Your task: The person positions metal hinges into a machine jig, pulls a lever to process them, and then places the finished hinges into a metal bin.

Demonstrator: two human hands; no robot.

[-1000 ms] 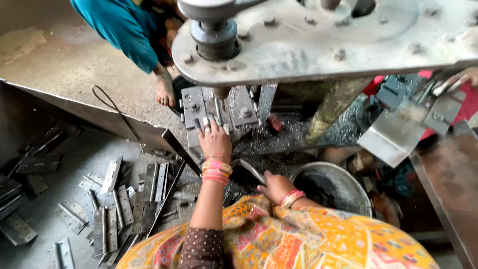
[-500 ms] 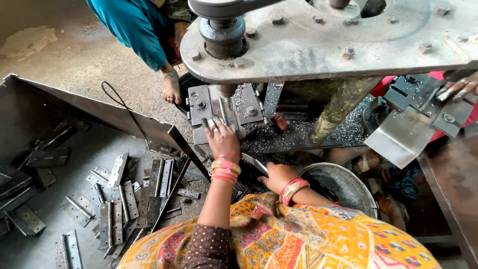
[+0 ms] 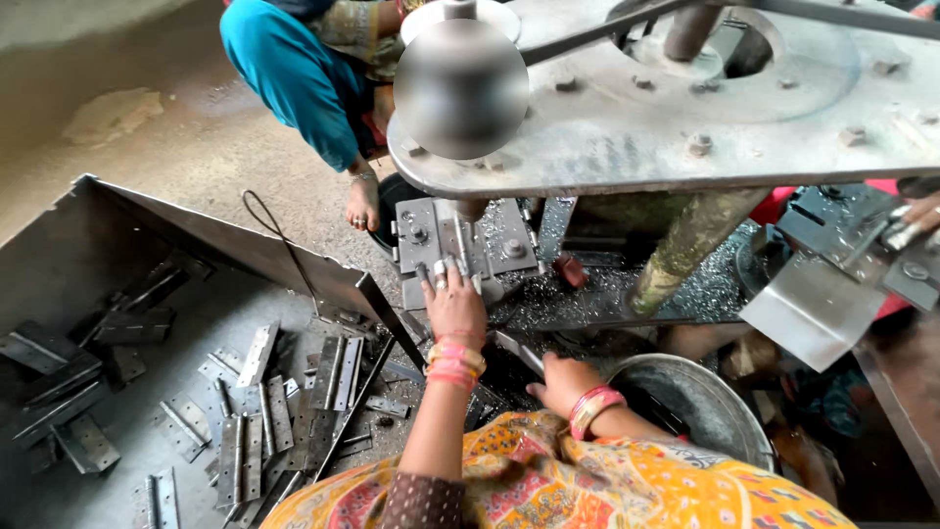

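Note:
My left hand (image 3: 453, 299) reaches forward, its fingertips resting on the grey metal die block (image 3: 423, 235) under the press ram. Whether a small part lies under the fingers I cannot tell. My right hand (image 3: 563, 377) is lower and nearer to me, closed around the end of a flat metal strip (image 3: 516, 350) beside a round metal bowl (image 3: 729, 392). Both wrists wear pink and orange bangles. A blurred round metal knob (image 3: 460, 88) hangs above the die.
A large metal tray (image 3: 108, 245) at left holds several loose hinge plates (image 3: 257, 411). Another person in teal squats behind the press, bare foot (image 3: 363, 208) near the die. A thick grey machine plate (image 3: 685, 108) overhangs. Someone's hand (image 3: 920, 211) works another fixture at right.
The view has tilted down and closer. My left hand stays on the die block; the round knob has swung into view above it. My right hand holds its place.

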